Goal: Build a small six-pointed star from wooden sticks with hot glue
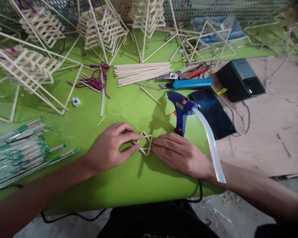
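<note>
A small star-like frame of thin wooden sticks (151,142) lies on the green table in front of me. My left hand (114,143) pinches its left side between thumb and fingers. At the frame's right corner, my right hand (182,152) has its fingers pressed together against the sticks; the thumb is hidden. Just beyond the right hand stands a blue hot glue gun (180,110), a long translucent glue stick (211,138) curving out of its back over my right wrist. One loose short stick (150,95) lies farther back.
Behind are a bundle of wooden sticks (141,73), pliers (181,75), a blue utility knife (192,83), a phone (213,114) and a dark box-shaped device (240,79). Purple cord (99,79) and stick structures (29,67) occupy the back left; wrapped chopsticks (17,153) lie at left.
</note>
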A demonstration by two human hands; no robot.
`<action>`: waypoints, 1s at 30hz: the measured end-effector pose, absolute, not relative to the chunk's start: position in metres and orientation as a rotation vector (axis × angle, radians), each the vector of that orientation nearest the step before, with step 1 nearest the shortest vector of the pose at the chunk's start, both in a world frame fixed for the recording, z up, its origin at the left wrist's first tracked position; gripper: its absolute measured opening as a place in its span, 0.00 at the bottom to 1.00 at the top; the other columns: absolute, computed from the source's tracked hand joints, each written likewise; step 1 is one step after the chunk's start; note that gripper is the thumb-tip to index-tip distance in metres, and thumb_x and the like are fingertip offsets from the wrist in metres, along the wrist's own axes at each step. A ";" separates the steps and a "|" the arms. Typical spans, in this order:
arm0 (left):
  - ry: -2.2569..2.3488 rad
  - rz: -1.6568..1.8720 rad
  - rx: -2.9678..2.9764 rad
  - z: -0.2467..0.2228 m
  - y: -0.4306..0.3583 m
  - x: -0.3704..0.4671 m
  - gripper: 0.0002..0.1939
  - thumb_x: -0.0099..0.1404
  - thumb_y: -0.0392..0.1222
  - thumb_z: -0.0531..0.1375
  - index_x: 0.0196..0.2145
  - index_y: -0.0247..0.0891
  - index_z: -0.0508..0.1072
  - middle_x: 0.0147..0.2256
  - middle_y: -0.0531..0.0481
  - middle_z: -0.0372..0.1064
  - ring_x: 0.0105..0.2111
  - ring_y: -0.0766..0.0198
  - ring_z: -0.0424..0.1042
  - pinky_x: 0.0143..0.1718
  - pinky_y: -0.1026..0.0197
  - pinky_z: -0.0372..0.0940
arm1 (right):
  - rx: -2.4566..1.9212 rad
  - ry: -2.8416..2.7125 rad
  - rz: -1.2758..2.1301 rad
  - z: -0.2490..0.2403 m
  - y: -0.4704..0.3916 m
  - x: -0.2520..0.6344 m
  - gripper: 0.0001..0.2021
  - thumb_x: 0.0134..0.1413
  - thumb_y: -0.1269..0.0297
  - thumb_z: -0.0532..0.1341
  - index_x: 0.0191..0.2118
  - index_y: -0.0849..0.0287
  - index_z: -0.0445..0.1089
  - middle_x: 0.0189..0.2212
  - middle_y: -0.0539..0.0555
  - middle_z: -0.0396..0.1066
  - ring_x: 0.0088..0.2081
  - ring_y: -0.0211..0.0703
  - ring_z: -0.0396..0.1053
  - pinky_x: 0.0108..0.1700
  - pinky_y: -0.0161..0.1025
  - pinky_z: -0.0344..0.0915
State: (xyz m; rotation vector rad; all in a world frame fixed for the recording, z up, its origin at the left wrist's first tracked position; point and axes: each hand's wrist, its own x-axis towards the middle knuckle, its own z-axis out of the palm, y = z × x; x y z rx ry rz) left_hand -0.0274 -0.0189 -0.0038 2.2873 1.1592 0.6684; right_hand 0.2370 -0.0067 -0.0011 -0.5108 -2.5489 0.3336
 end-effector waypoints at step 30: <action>0.971 0.716 2.880 0.003 -0.031 -0.030 0.09 0.67 0.30 0.64 0.45 0.34 0.77 0.43 0.45 0.78 0.42 0.58 0.75 0.39 0.56 0.72 | -0.510 -2.573 0.267 0.001 -0.007 0.241 0.12 0.60 0.76 0.63 0.50 0.71 0.73 0.52 0.66 0.75 0.56 0.52 0.73 0.52 0.47 0.77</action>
